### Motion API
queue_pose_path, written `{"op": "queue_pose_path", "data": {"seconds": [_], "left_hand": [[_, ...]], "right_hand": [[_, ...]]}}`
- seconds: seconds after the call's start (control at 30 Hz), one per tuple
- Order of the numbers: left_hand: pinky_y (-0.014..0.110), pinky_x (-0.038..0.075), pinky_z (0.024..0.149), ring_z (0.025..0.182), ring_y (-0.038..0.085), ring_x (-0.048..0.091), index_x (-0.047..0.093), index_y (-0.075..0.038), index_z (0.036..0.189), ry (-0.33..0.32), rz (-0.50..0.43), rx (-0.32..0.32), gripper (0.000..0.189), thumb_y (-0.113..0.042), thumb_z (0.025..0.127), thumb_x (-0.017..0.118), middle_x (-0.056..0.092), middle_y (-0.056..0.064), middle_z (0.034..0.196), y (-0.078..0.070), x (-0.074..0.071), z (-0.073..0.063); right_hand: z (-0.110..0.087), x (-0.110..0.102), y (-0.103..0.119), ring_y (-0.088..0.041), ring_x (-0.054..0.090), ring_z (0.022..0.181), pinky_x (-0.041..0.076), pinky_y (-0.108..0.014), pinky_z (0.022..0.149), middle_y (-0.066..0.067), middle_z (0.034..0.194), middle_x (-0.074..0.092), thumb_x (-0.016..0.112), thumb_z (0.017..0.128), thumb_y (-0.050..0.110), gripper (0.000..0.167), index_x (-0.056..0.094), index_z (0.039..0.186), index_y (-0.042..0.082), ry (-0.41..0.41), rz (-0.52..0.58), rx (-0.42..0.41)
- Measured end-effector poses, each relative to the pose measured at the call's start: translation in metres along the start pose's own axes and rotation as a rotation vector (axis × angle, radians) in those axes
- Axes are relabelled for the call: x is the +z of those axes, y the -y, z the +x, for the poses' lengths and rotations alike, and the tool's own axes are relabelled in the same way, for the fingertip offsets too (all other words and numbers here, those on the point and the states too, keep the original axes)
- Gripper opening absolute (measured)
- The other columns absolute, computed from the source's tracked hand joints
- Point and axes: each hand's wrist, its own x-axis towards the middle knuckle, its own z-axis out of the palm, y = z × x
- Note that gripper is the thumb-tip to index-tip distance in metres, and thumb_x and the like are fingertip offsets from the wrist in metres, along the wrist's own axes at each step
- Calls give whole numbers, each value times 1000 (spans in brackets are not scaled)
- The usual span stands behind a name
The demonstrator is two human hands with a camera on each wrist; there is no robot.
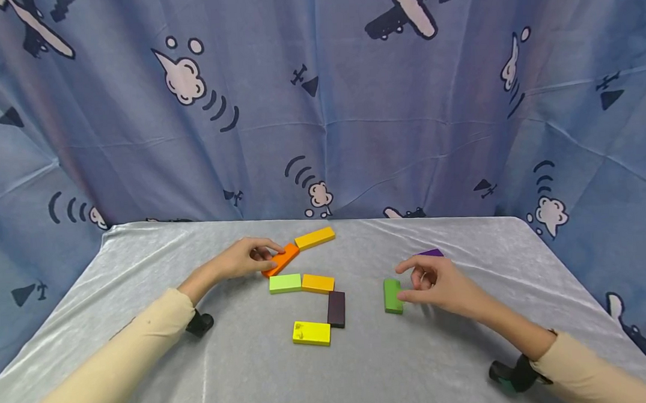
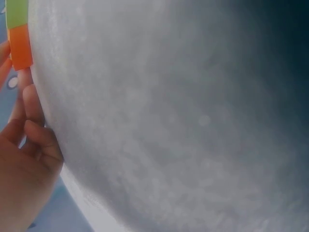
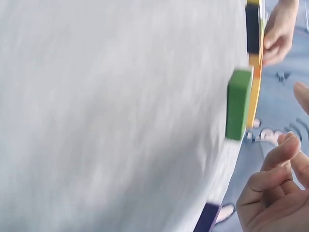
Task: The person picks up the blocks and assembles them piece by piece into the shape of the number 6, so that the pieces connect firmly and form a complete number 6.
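My left hand point(image 1: 245, 257) pinches an orange block point(image 1: 287, 257) between thumb and fingers at the table's far left. In the left wrist view, fingers flank the orange block point(image 2: 20, 48), and a light green one adjoins it. My right hand point(image 1: 440, 283) hovers beside a darker green block point(image 1: 392, 297), thumb and forefinger apart with nothing between them. The right wrist view shows a gap between those fingers and the green block point(image 3: 237, 106). Partly hidden behind the right hand lies a purple block point(image 1: 433, 253).
An orange-yellow block point(image 1: 315, 238) meets the orange one's far end. Nearer lie a light green block point(image 1: 286, 283), another orange-yellow block point(image 1: 318, 283), a dark block point(image 1: 336, 309) and a yellow block point(image 1: 311, 333), forming a bent row. A grey cloth point(image 1: 244, 373) covers the table; a blue curtain point(image 1: 277, 143) hangs behind.
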Motion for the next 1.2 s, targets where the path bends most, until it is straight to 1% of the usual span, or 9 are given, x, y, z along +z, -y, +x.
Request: {"op": "queue_pose_path", "data": {"seconds": [0.13,0.27,0.47,0.7,0.77,0.9,1.0,1.07,1.2], "left_hand": [[35,50,74,85,22,60,70,-7,129,1,0,5,33,-11,97,71,67,7,102,0,0,0],[35,50,74,85,22,60,70,-7,129,2,4,6,33,-11,97,71,67,7,101,-1,0,0],[35,50,73,84,21,60,70,-7,129,1,10,8,33,-10,97,71,67,6,100,-1,0,0],[34,50,72,84,21,60,69,-6,129,2,8,14,32,-8,97,70,67,6,100,0,0,1],[35,50,71,84,21,60,69,-6,129,1,6,17,32,-8,97,70,67,6,100,0,0,0],[35,50,71,84,21,61,70,-6,129,0,0,17,32,-8,97,70,67,6,100,0,-1,-1],[35,50,73,85,22,60,70,-6,129,0,-4,9,32,-8,97,70,67,7,100,-1,-1,-2],[35,50,74,85,22,60,70,-7,129,0,-4,3,32,-9,97,70,67,7,100,-2,-1,-2],[35,51,75,86,22,60,70,-7,129,-2,1,-1,32,-10,97,71,67,7,101,-2,-1,-1]], "right_hand": [[-1,-14,-11,-12,48,59,42,-26,51,-7,79,57,85,83,6,39,67,115,-6,-55,-30,24],[-1,-29,-21,-13,50,63,41,-26,52,-9,83,57,84,85,9,38,68,117,-5,-81,-89,52],[-2,-50,-38,-16,51,65,42,-28,53,-12,89,56,84,85,13,43,68,123,0,-74,-171,93],[0,-66,-54,-17,49,65,39,-28,54,-14,91,55,85,85,18,50,65,127,0,-70,-235,138],[1,-68,-56,-18,48,65,38,-28,54,-14,91,54,85,85,20,52,64,128,-2,-72,-244,162],[3,-67,-57,-20,50,73,39,-29,57,-12,92,56,85,86,29,61,62,131,-4,-101,-292,226],[3,-63,-57,-24,52,80,41,-29,60,-11,93,58,85,85,34,65,61,132,-4,-146,-313,269],[2,-59,-56,-27,54,85,42,-31,62,-13,96,58,85,84,37,68,60,132,-3,-184,-319,305],[2,-50,-52,-33,53,97,45,-34,69,-17,105,58,85,82,47,76,59,134,-2,-264,-339,396]]}}
